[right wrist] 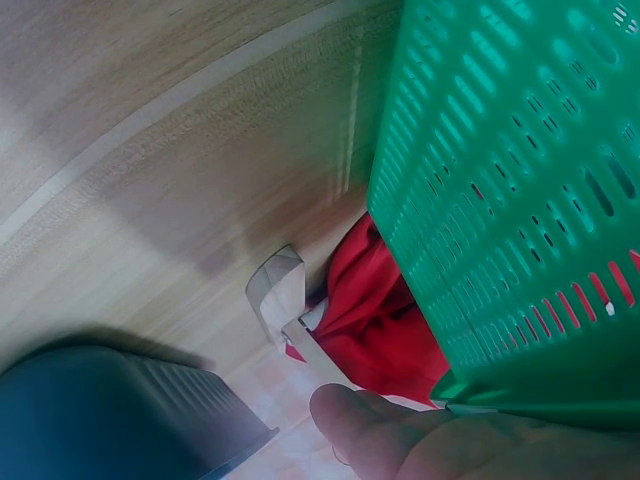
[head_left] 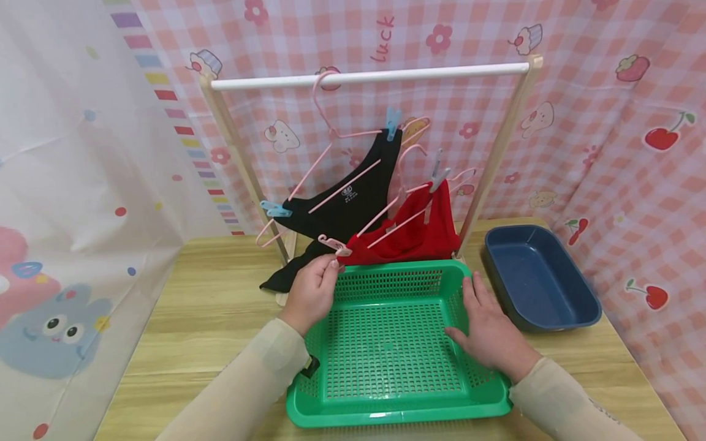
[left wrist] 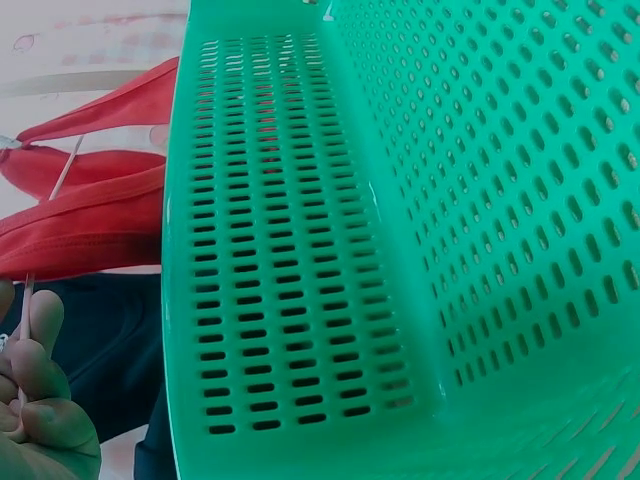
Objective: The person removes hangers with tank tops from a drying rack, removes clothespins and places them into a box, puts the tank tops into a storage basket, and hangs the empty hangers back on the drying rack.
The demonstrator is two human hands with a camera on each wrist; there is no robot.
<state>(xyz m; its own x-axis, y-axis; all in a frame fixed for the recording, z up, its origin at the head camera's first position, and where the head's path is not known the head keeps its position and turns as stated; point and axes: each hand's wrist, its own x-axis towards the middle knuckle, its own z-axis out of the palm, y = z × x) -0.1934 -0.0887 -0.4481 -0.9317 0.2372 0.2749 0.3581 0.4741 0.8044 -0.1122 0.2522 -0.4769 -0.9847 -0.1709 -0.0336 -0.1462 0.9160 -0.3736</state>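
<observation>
Pale sleeves [head_left: 237, 380] are seen nearest, entering at 7 and 5 o'clock. By the fingers of the left hand [head_left: 311, 294], a slim pale rod is pinched, seemingly the low end of a pink hanger [head_left: 377, 217]; a pink clip [head_left: 334, 245] is seen just above the fingertips, at 12 o'clock. Whether the clip is also touched cannot be told. From these fingers, the red garment [head_left: 413, 239] is found at 2 o'clock, just beside them, carried on that hanger and gripped by a grey clip [head_left: 439, 180] at its upper right. The hanger's hook is held below the white rail [head_left: 386, 75], apart from it.

Between the hands, a green basket [head_left: 391, 343] is set on the worktop [head_left: 209, 306]; its 3 o'clock side is touched by the right hand [head_left: 491, 324], whose fingers are kept straight. Beyond them, at 1 o'clock, a blue basin [head_left: 543, 278] is placed. From the rail, a black garment [head_left: 369, 196] is hung.
</observation>
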